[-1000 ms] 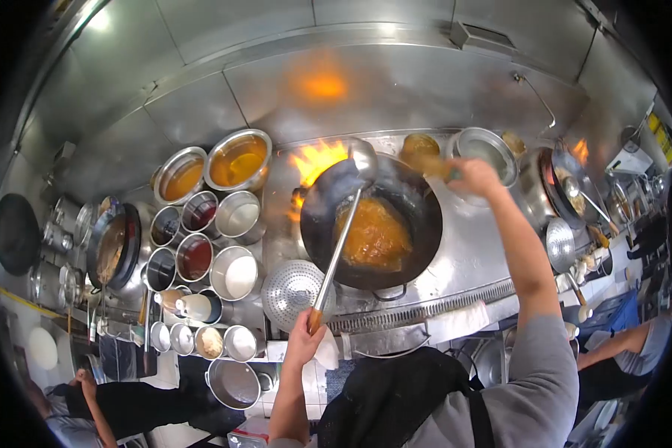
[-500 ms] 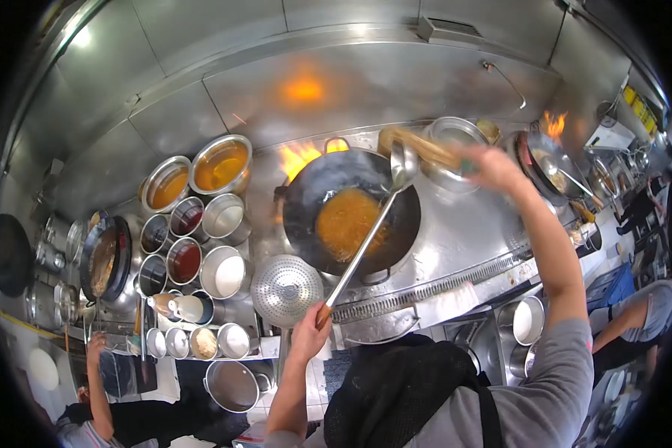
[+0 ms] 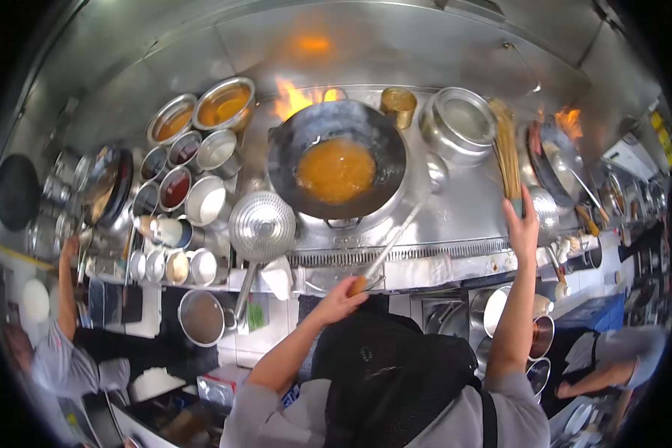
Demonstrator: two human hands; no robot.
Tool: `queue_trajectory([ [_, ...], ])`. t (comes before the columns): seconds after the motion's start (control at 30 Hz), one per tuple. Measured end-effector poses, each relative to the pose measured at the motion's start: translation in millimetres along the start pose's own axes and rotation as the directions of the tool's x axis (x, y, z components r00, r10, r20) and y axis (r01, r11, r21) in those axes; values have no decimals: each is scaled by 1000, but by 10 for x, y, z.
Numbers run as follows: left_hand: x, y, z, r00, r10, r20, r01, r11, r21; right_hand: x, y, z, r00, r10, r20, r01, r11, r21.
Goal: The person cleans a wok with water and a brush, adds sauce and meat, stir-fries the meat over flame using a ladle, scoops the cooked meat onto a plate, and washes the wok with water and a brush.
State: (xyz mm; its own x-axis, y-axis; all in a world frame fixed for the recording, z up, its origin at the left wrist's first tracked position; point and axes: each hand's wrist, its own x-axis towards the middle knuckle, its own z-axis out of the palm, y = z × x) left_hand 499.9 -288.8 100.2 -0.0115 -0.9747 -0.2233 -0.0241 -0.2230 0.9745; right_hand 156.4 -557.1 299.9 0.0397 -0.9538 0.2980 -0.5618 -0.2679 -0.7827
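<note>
My left hand (image 3: 340, 300) is wrapped round the wooden grip of a long metal ladle (image 3: 392, 245), whose bowl is blurred over the steel worktop, right of the wok. In my right hand (image 3: 522, 222) is a bamboo wok brush (image 3: 506, 149), held bristles up beside a round metal pot (image 3: 446, 145). The large black wok (image 3: 282, 153) sits over the burner, with orange-brown liquid (image 3: 337, 170) in its bottom. Flames (image 3: 295, 98) rise behind its left rim. Left of the wok's front lies a perforated strainer (image 3: 261, 226), its handle pointing toward me.
Metal bowls of amber liquid (image 3: 224, 104) and several cups of sauces and seasonings stand left. A brown-stained tin (image 3: 398, 108) is behind the wok. Another wok (image 3: 556, 153) with flames stands right. Co-workers (image 3: 66, 358) (image 3: 619, 355) are at both sides.
The brush has swung from beside the wok to the right and now points upward. My left hand and the ladle have moved right, with the ladle's bowl away from above the wok.
</note>
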Motion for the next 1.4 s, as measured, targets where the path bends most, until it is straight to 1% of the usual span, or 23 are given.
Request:
queue_trajectory([
  [0.03, 44, 117, 229, 939, -281, 199, 330, 900, -286, -160, 214, -7, 1000, 0, -5, 0, 1000, 12],
  [0.13, 406, -419, 1007, 902, -286, 322, 423, 733, -533, -626, 729, -17, 999, 25, 35, -27, 999, 39],
  [0.2, 632, -407, 1446, 913, -277, 299, 397, 767, -503, -896, 718, -97, 947, 287, 142, -305, 945, 120],
  [0.27, 904, -540, 1853, 920, -254, 299, 379, 771, -512, -1106, 1064, -190, 976, 178, 122, -178, 984, -12],
  [0.3, 1048, -581, 2039, 922, -209, 326, 356, 785, -506, -1176, 956, -273, 967, 220, 128, -221, 975, -5],
  [0.33, 1192, -612, 2227, 922, -160, 352, 330, 799, -502, -1248, 1095, -317, 992, 105, 66, -101, 992, -69],
  [0.4, 1390, -458, 2602, 892, -213, 399, 401, 782, -478, -1298, 861, -504, 884, 453, 116, -461, 886, 52],
  [0.47, 1617, -330, 2919, 851, -262, 455, 469, 769, -435, -1373, 942, -576, 924, 381, 9, -378, 913, 154],
  [0.6, 2083, -326, 3533, 757, -414, 505, 589, 766, -256, -1484, 958, -882, 898, 440, -19, -432, 888, 158],
  [0.67, 2304, -467, 3789, 840, -334, 426, 416, 902, -113, -1529, 896, -977, 888, 459, -32, -444, 873, 202],
  [0.7, 2358, -485, 3884, 874, -330, 356, 371, 927, -51, -1547, 867, -1024, 885, 463, -40, -449, 874, 185],
  [0.73, 2468, -514, 3916, 836, -383, 393, 397, 916, 48, -1560, 870, -1050, 884, 465, -43, -453, 875, 170],
  [0.8, 2604, -690, 4005, 911, -276, 305, 218, 953, 210, -1605, 926, -1041, 887, 456, -67, -440, 881, 171],
  [0.9, 2716, -690, 3982, 898, -236, 371, 78, 916, 393, -1635, 998, -1045, 897, 436, -75, -419, 892, 168],
  [0.93, 2694, -657, 3987, 901, -239, 363, 84, 915, 394, -1611, 1009, -1033, 904, 423, -62, -409, 898, 162],
  [1.0, 2625, -581, 4017, 937, -111, 332, -94, 835, 543, -1554, 1010, -991, 896, 443, -37, -431, 886, 169],
  [1.07, 2542, -522, 4026, 945, -205, 254, 60, 874, 482, -1498, 1049, -944, 889, 457, -9, -449, 877, 169],
  [1.13, 2553, -568, 4052, 947, -227, 226, 115, 900, 420, -1445, 1184, -862, 945, 326, -8, -324, 942, 92],
  [1.17, 2652, -886, 4185, 957, -136, 257, 9, 898, 440, -1415, 1230, -823, 960, 281, 7, -280, 957, 68],
  [1.2, 2634, -786, 4171, 970, -121, 211, -9, 847, 531, -1371, 1231, -779, 972, 235, 23, -236, 971, 46],
  [1.23, 2653, -704, 4106, 944, -53, 325, -159, 789, 593, -1344, 1213, -740, 963, 268, 23, -269, 960, 81],
  [1.3, 2503, -563, 3906, 905, 50, 423, -337, 690, 640, -1243, 1039, -654, 938, 338, 83, -347, 924, 162],
  [1.4, 1795, 609, 2894, 948, -44, 317, -150, 813, 563, -1011, 735, -442, 913, 348, 214, -402, 855, 326],
])
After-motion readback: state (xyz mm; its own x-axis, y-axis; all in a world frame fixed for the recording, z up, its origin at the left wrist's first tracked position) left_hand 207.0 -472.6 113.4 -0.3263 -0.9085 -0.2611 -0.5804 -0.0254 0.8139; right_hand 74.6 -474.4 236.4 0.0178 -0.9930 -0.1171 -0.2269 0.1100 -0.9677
